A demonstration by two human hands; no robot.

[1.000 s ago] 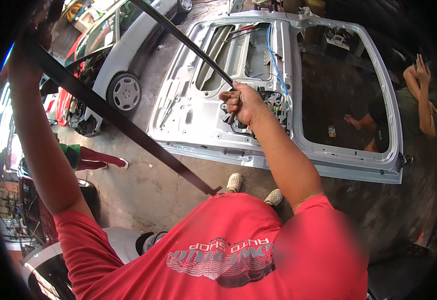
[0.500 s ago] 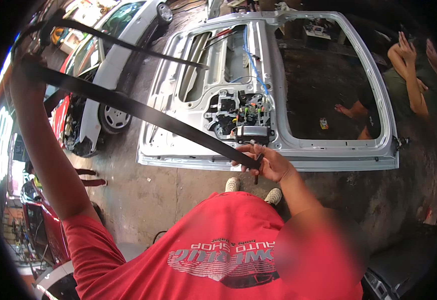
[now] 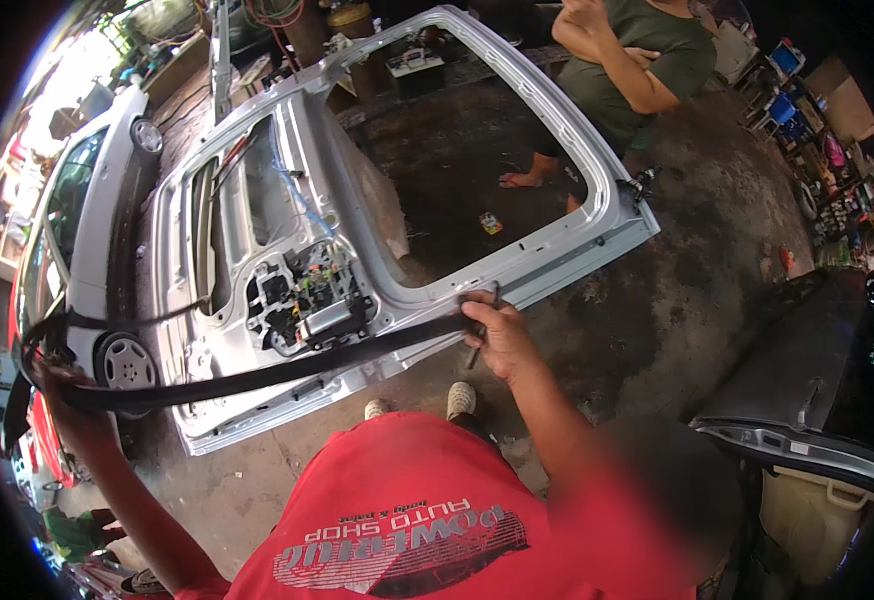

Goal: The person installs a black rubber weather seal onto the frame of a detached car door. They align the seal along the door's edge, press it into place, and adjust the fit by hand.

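"So, your right hand (image 3: 497, 335) sits near the centre, fingers pinching one end of the long, flat, flexible black strip (image 3: 277, 372). A slim, dark crosspiece (image 3: 472, 357) juts out beside your fingertips."

"Right, and your left hand (image 3: 62, 388), out near nine o'clock, grips the strip where it bends back; your fingers there are dark and blurred. One length runs from that hand to your right, and a thinner one reaches toward twelve."

"Beyond the strip, at eleven o'clock from you, lies the large silver-grey metal door shell (image 3: 412, 300), with a big window opening. I cannot tell whether they touch."

"Past it, near one o'clock, you have a person in a dark green shirt (image 3: 682, 60), arms bent."
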